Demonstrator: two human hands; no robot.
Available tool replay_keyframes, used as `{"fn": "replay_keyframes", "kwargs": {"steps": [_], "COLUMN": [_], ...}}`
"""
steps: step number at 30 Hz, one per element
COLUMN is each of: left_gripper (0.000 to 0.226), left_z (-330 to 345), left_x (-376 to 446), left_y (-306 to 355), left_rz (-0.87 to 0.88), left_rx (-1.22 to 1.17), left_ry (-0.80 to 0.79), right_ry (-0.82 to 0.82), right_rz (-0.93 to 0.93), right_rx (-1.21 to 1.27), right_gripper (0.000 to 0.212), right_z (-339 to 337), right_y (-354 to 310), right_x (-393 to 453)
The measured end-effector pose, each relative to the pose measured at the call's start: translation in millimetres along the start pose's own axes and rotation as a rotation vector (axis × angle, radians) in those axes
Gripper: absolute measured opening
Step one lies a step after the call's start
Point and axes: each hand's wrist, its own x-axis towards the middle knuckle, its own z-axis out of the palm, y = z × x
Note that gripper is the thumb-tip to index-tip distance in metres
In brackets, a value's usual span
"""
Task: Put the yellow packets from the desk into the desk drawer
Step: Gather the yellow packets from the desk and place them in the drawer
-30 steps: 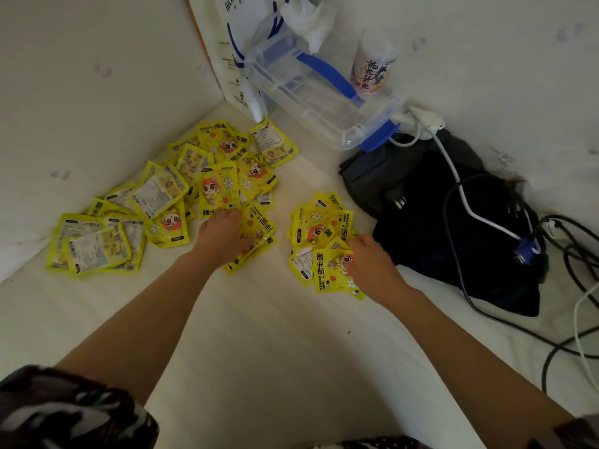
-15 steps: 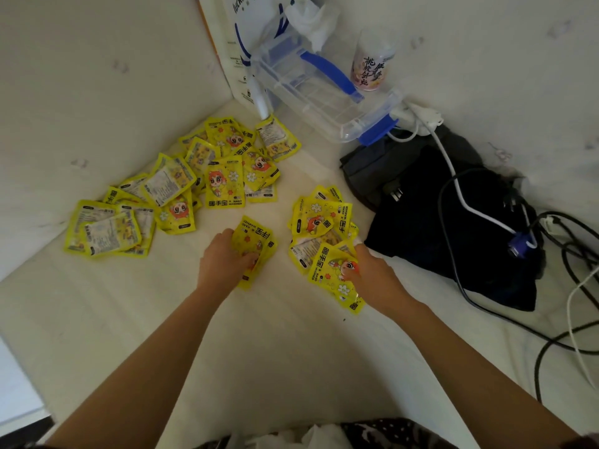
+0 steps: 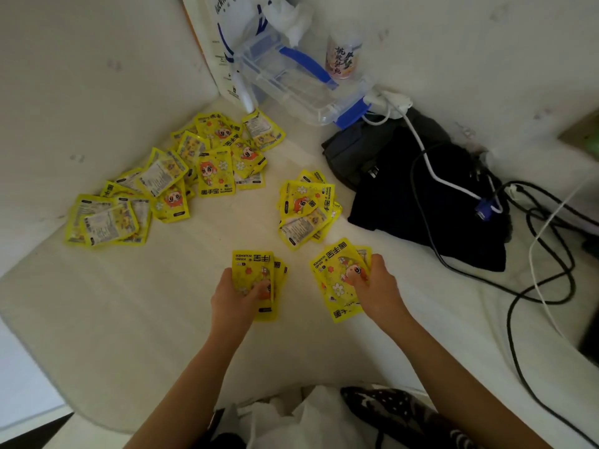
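My left hand [image 3: 235,296] grips a small stack of yellow hand-warmer packets [image 3: 254,273] just above the white desk [image 3: 129,319]. My right hand [image 3: 376,286] pinches another few yellow packets [image 3: 337,280], thumb on top. A small heap of yellow packets [image 3: 306,205] lies on the desk just beyond my hands. A larger spread of yellow packets [image 3: 168,186] covers the far left corner by the wall. At the bottom edge, white crumpled things [image 3: 291,416] show below the desk's front; whether this is the drawer I cannot tell.
A clear plastic box with blue handles [image 3: 298,79] and a printed cup [image 3: 343,59] stand at the back. A black bag [image 3: 421,202] with white and black cables [image 3: 534,254] fills the right side. A white paper bag [image 3: 227,43] leans in the corner.
Both hands have pulled back toward me, each lifting a bunch of yellow packets away from the heaps on the desk. The view has tipped down.
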Motion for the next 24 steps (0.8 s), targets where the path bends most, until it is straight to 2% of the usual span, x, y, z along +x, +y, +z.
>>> {"fn": "replay_keyframes", "kwargs": {"steps": [11, 20, 24], "left_gripper": [0.025, 0.027, 0.03], "left_z": [-23.3, -45.1, -34.6], "left_x": [-27.5, -71.3, -96.5], "left_y": [-51.0, -76.8, -81.8], "left_rz": [0.125, 0.28, 0.366], "left_rx": [0.033, 0.049, 0.091], "left_ry": [-0.226, -0.426, -0.535], "right_ry": [0.257, 0.497, 0.616], "right_rz": [0.209, 0.389, 0.462], "right_rx": [0.203, 0.379, 0.471], "right_gripper": [0.029, 0.029, 0.022], "right_z": [56.4, 101.3, 106.4], "right_y": [24.8, 53.0, 79.5], "right_x": [-102.9, -217.1, -264.8]}}
